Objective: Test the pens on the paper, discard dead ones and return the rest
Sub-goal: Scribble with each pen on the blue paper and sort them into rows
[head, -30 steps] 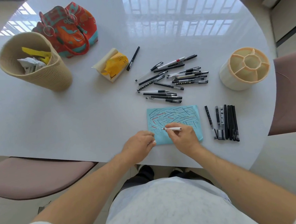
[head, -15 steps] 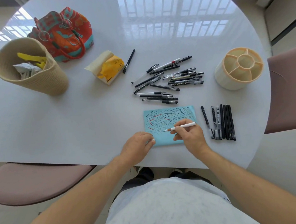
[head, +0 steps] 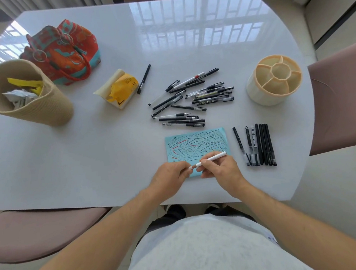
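My right hand (head: 218, 170) pinches a white pen (head: 213, 158) just above the near edge of the blue paper (head: 196, 146), which is covered in black and red strokes. My left hand (head: 170, 180) holds a small white cap at the pen's tip end, fingers curled round it. A loose pile of several pens (head: 191, 98) lies beyond the paper. A neat row of several black pens (head: 257, 145) lies to the paper's right. The cream divided pen holder (head: 274, 80) stands at the right. The woven waste basket (head: 23, 95) with crumpled paper stands at the far left.
A red and teal bag (head: 62, 52) sits behind the basket. A yellow tissue pack (head: 118, 89) and a single black pen (head: 144, 79) lie mid-table. Pink chairs stand at the left (head: 30, 231) and right (head: 345, 97). The table's near edge (head: 92, 205) runs just below my hands.
My right hand lifted the white pen off the paper and turned it toward my left hand. My left hand now meets the pen's tip with the cap.
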Demonstrator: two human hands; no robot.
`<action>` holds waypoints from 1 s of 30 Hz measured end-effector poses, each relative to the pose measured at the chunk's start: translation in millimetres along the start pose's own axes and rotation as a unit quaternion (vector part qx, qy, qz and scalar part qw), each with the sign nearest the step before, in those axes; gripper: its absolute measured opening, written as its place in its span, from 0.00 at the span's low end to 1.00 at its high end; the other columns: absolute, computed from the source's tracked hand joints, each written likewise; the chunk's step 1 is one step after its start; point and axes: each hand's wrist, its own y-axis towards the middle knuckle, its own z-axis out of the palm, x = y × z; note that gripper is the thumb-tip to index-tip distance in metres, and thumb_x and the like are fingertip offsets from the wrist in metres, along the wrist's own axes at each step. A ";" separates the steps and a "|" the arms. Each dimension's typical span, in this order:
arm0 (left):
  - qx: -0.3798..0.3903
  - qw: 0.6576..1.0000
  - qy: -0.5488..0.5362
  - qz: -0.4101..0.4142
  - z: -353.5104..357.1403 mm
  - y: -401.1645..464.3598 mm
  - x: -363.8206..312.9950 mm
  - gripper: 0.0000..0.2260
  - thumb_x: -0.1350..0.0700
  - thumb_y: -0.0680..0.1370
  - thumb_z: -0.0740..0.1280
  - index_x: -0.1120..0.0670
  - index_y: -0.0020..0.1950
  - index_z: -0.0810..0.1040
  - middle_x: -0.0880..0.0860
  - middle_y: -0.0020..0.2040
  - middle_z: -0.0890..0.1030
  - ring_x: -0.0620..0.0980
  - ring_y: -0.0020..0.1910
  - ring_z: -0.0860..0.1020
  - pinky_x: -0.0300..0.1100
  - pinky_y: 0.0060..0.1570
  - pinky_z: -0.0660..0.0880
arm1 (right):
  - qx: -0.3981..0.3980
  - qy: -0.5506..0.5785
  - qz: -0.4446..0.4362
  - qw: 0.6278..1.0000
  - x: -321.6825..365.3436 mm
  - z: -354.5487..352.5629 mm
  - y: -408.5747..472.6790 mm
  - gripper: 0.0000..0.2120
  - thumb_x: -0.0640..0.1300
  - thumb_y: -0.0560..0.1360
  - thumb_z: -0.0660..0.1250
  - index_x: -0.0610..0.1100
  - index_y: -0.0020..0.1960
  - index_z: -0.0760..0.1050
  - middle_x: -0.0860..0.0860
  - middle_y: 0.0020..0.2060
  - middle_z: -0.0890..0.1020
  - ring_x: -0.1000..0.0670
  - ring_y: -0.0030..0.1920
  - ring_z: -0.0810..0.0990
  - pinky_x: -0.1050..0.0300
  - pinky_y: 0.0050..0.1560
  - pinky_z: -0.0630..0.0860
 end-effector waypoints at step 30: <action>-0.018 0.995 0.061 -0.081 2.9 0.0 47.4 0.19 0.48 0.75 0.71 0.43 0.66 0.75 0.46 0.56 0.71 0.46 0.58 0.72 0.43 0.50 0.75 | -0.126 -0.555 -0.095 0.816 39.3 -71.3 74.6 0.11 0.42 0.79 0.68 0.41 0.60 0.78 0.44 0.55 0.80 0.42 0.52 0.80 0.48 0.51 0.76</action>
